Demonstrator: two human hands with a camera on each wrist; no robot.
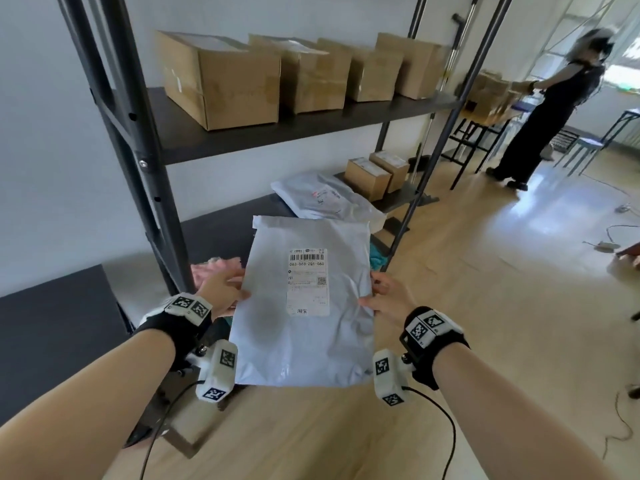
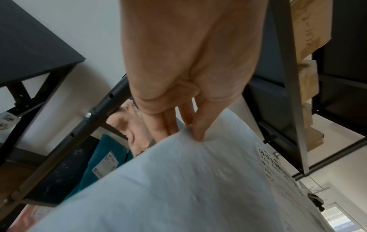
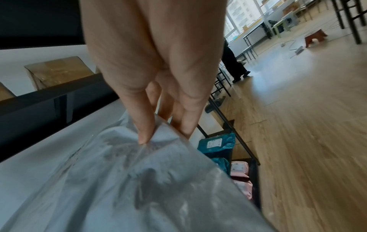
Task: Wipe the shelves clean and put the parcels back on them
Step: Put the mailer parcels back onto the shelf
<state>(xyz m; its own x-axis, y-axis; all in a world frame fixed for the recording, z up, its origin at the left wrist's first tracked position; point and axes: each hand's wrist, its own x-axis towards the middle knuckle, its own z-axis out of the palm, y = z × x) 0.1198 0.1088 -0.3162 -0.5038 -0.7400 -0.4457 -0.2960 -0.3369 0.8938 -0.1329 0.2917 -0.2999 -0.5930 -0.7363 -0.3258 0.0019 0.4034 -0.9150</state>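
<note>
I hold a flat grey plastic mailer parcel (image 1: 304,303) with a white address label, in the air in front of the middle shelf (image 1: 214,233) of a dark metal rack. My left hand (image 1: 225,292) pinches its left edge, thumb on top, fingers underneath (image 2: 198,131). My right hand (image 1: 384,296) pinches the right edge (image 3: 147,135) the same way. Another grey mailer (image 1: 322,199) lies on the middle shelf beside two small cardboard boxes (image 1: 377,173). A pink cloth (image 1: 214,268) lies at the shelf's near left end.
Several cardboard boxes (image 1: 294,74) fill the top shelf (image 1: 263,133). Teal (image 3: 218,146) and pink parcels (image 3: 240,171) sit low in the rack. A dark table (image 1: 52,323) stands to the left. Another person (image 1: 550,109) works at the back right. Cables lie on the wooden floor (image 1: 502,306).
</note>
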